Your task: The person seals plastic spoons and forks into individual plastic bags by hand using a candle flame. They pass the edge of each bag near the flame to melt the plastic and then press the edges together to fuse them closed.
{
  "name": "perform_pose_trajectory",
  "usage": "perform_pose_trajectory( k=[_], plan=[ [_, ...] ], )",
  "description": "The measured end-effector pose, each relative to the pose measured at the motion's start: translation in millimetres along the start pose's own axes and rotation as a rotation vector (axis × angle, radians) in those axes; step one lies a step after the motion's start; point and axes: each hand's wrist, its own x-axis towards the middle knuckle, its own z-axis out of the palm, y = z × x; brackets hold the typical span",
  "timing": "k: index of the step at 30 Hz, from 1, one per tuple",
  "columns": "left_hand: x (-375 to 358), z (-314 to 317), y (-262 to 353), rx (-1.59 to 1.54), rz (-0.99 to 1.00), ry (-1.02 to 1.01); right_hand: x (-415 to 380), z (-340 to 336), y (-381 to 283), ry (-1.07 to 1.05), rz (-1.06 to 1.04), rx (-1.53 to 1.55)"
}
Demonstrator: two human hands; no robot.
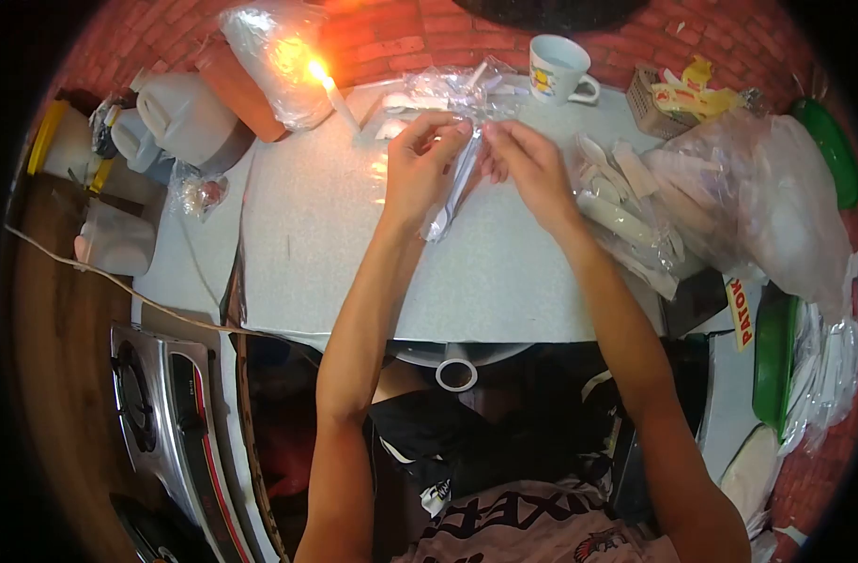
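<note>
My left hand [427,159] and my right hand [528,167] meet above the middle of the white table. Between them hangs a narrow clear plastic sleeve [457,192] with white cutlery inside, its top end pinched by the fingers of both hands. The spoon-like lower end points down toward me. To the left, a lit candle [343,105] stands tilted, its flame near the upper left. Behind my hands lies a pile of wrapped white cutlery [448,89]. Loose white plastic spoons and forks [626,202] lie in an open bag to the right.
A white mug [558,70] stands at the back, beside a small basket [656,105]. Large plastic bags [776,197] fill the right side. Jugs [190,117] stand at the left, above a gas stove [161,403]. A cord crosses the left side.
</note>
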Motion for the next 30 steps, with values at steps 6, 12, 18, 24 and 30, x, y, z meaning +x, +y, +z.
perform_pose_trajectory(
  k=[6, 12, 18, 24, 30],
  plan=[
    [12.8, -22.2, 7.7, -0.141, 0.151, 0.198, 19.6, 38.5, -2.9, -0.215, 0.117, 0.013],
    [15.9, -42.9, 26.7, -0.150, 0.277, 0.416, 48.3, 78.3, 6.2, -0.242, 0.064, 0.093],
    [18.8, -53.8, 29.5, -0.177, 0.299, 0.532, 33.4, 106.5, 10.2, -0.262, 0.023, 0.156],
    [17.9, -59.7, 27.7, -0.423, 0.119, 0.452, 34.4, 103.2, 10.3, -0.212, 0.015, 0.144],
    [10.3, -45.1, 26.0, -0.251, -0.087, 0.240, 39.3, 97.4, 23.1, -0.120, -0.062, 0.105]
  ],
)
